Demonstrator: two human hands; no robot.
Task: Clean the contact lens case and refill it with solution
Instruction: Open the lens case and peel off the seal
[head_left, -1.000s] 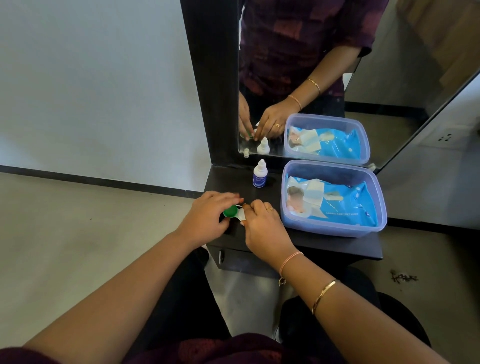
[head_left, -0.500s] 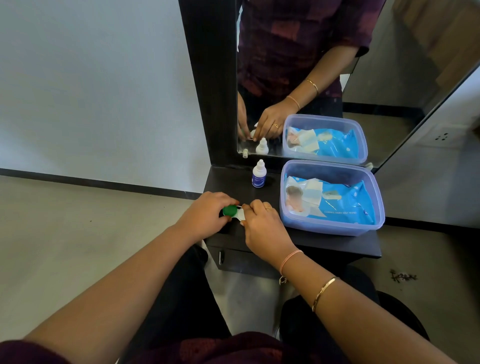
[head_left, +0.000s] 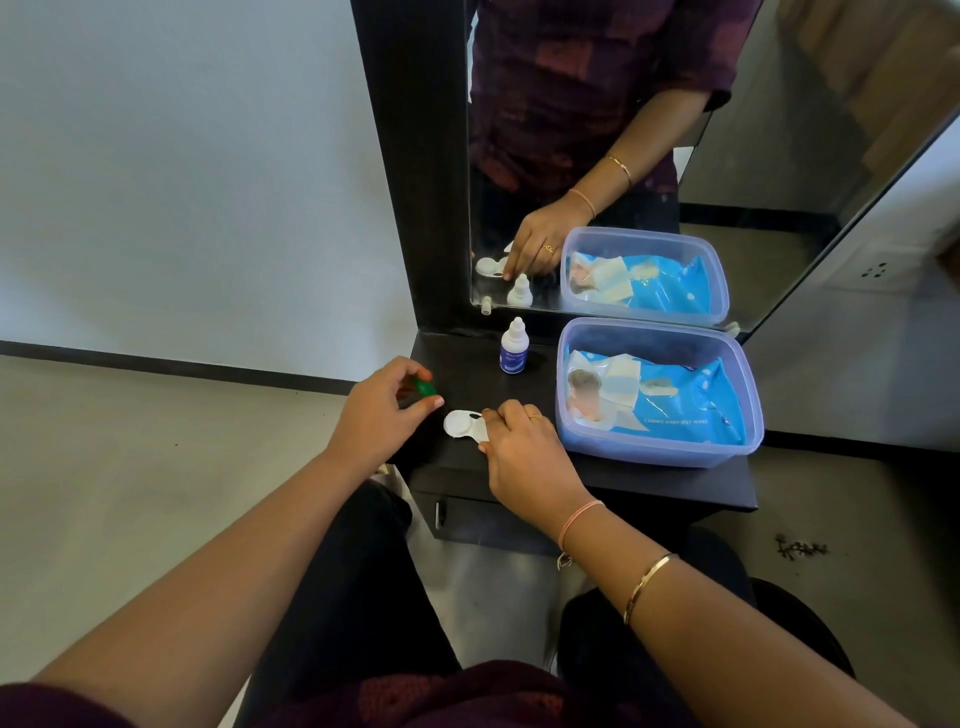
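A white contact lens case (head_left: 462, 425) lies on the dark shelf (head_left: 649, 480), its left well uncovered. My right hand (head_left: 524, 452) pins the case's right half, which its fingers hide. My left hand (head_left: 382, 413) is lifted just left of the case and pinches the green cap (head_left: 425, 387) between thumb and fingertips. A small white solution bottle (head_left: 514, 347) with a blue label stands upright behind the case, near the mirror.
A translucent plastic tub (head_left: 657, 449) holding a blue wet-wipes pack (head_left: 675, 402) fills the shelf's right side. A black-framed mirror (head_left: 753, 156) rises at the back. The shelf's left edge is under my left hand. A drawer sits below the shelf.
The green cap has come off the case; my left hand has carried it up and to the left, exposing the white left well. My right hand stays on the case.
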